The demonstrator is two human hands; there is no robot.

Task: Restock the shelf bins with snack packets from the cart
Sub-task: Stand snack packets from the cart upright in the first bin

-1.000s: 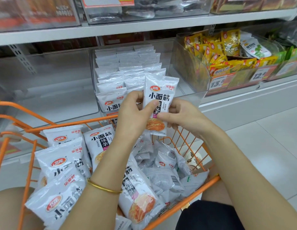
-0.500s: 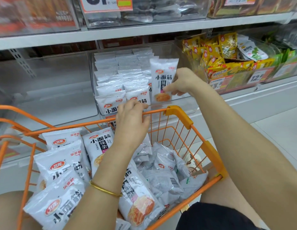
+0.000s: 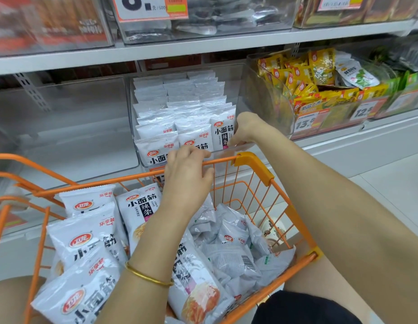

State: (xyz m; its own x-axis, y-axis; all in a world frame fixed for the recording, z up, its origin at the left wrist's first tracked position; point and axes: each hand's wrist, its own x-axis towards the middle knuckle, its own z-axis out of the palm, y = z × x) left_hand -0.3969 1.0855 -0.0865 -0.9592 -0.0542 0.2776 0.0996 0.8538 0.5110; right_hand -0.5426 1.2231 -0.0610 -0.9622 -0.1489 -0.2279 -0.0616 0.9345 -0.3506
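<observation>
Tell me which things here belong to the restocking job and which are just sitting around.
Job:
- white packet, pinched by right hand
- middle bin of matching packets
- orange cart, gripped by left hand
- cart packets

Lying about:
- yellow packets
- green packets
- top-shelf bins
- price tags

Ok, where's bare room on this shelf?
The clear bin left of the white-packet bin looks bare. The white-packet bin is packed; the right hand holds a white packet at its front-right corner. The yellow-packet bin is heaped.
</observation>
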